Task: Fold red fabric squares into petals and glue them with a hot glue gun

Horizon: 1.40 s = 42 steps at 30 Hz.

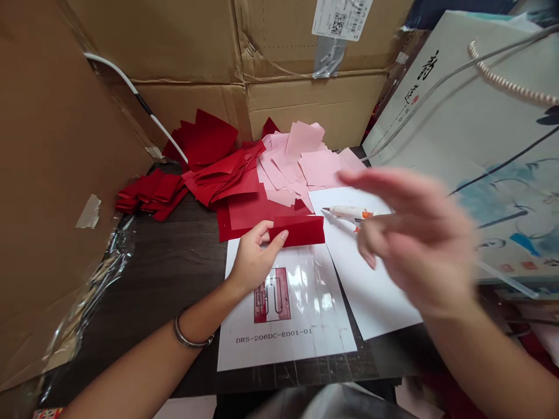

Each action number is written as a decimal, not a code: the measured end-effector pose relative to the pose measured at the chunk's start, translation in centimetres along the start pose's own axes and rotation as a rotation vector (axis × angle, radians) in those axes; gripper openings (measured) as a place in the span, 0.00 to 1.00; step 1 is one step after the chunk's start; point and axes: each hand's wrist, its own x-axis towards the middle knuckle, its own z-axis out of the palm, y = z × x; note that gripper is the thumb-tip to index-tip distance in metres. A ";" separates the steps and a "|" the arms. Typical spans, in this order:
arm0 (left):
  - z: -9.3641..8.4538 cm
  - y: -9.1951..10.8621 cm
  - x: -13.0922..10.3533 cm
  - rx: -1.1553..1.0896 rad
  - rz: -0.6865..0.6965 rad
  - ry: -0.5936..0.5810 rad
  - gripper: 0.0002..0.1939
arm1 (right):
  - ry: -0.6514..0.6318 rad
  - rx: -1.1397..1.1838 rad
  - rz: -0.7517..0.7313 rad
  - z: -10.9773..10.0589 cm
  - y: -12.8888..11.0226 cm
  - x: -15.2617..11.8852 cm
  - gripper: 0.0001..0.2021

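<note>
A folded red velvet-like piece (301, 231) is pinched by my left hand (257, 253), its thumb on top at the left end. It sits over the upper part of a printed sheet (248, 355), which carries a red picture and a code. My right hand (419, 238), blurred by motion, hangs in the air to the right. Its index finger points left, apart from the bent fingers, and I see nothing held in it. Nearest it lie white pen-like tools (349, 213) with orange parts, on a blank white sheet (369, 302); the hand partly hides them.
Loose red pieces (213, 139) and pink pieces (314, 166) are heaped at the back of the dark table (170, 250). Folded red pieces (152, 192) lie at the left. Cardboard (187, 52) walls the back and left. A paper bag (437, 87) and grey cable (441, 78) stand right.
</note>
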 end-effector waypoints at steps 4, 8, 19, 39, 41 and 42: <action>0.3 0.2 0.2 -0.055 -0.017 0.019 0.11 | 0.078 -0.274 0.252 2.5 6.1 -0.1 0.28; 0.4 0.1 0.3 -0.127 -0.047 -0.006 0.12 | -0.015 0.025 0.383 3.4 9.5 -0.5 0.23; 1.0 0.7 0.3 -0.194 -0.066 -0.032 0.13 | -0.044 0.210 0.378 3.8 9.8 -0.5 0.09; 0.5 0.1 -0.2 -0.107 0.062 -0.081 0.07 | -0.167 0.207 0.363 3.2 9.3 -0.7 0.09; 0.5 0.1 -0.1 -0.108 0.069 -0.085 0.09 | -0.156 0.198 0.368 3.3 9.4 -0.7 0.09; 0.5 0.1 -0.1 -0.099 0.075 -0.079 0.10 | -0.159 0.196 0.374 3.3 9.5 -0.7 0.09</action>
